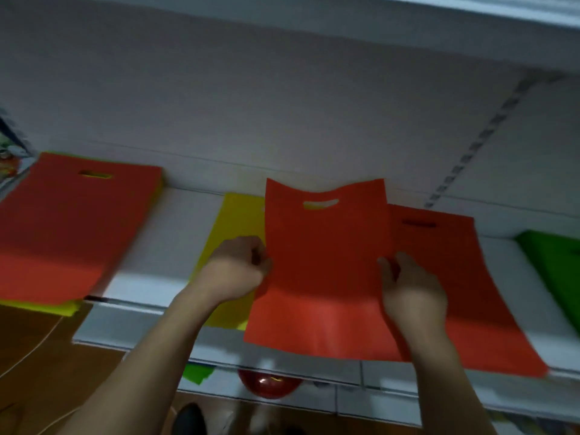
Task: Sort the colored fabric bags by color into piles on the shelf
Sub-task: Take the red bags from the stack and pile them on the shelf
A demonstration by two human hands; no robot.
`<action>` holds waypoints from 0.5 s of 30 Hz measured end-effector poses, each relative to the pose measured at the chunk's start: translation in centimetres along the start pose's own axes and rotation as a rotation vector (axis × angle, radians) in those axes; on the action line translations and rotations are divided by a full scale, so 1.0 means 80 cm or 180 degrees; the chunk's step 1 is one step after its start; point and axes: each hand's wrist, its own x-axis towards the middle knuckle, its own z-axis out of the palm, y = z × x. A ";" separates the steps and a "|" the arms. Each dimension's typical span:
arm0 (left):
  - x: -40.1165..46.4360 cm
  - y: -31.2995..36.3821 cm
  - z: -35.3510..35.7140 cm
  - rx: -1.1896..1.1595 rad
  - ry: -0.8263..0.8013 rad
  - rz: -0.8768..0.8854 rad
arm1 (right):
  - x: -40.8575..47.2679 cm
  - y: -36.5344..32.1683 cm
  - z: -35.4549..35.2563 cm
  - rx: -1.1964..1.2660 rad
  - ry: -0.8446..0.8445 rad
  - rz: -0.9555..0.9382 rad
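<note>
Head view is all I have, and it is somewhat blurred. I see both hands raised in front of the white shelf [150,287], holding one orange bag [323,271] up by its two side edges. The left hand [233,271] has its fingers curled around the bag's left edge, pinching the fabric. The right hand [411,290] grips the right edge, thumb on the near face and the other fingers hidden behind the cloth. The bag hangs roughly upright with its cut-out handle slot at the top, its lower part drooping past the shelf's front edge.

Just behind it, toward the right of the shelf, lies a second orange bag [470,293], flat, its bottom overhanging the front edge. I cannot tell whether the held bag touches it. Behind the left hand a yellow bag [232,221] lies flat on the middle of the shelf, partly covered by the held bag. At the left end of the shelf sits an orange-topped pile [72,227] with yellow-green fabric [53,307] showing under its front edge. At the far right edge a green bag [555,271] lies on the shelf, cut off by the frame.

Below the shelf's front edge I can make out a red round object [268,386] and a green scrap [196,373], both too blurred to identify further.
</note>
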 end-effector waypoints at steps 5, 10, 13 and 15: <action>0.006 0.081 0.060 0.0011 -0.0123 0.0242 | 0.008 0.128 -0.018 -0.0053 -0.0014 -0.0073; 0.013 0.142 0.128 0.0123 -0.0206 0.0365 | 0.014 0.219 -0.032 0.0090 -0.0544 0.0426; 0.019 0.167 0.163 -0.0001 -0.0119 0.0407 | 0.016 0.249 -0.032 -0.0009 -0.0456 0.0537; 0.025 0.178 0.178 0.0110 0.0035 0.0387 | 0.021 0.267 -0.023 -0.0111 -0.0572 0.0688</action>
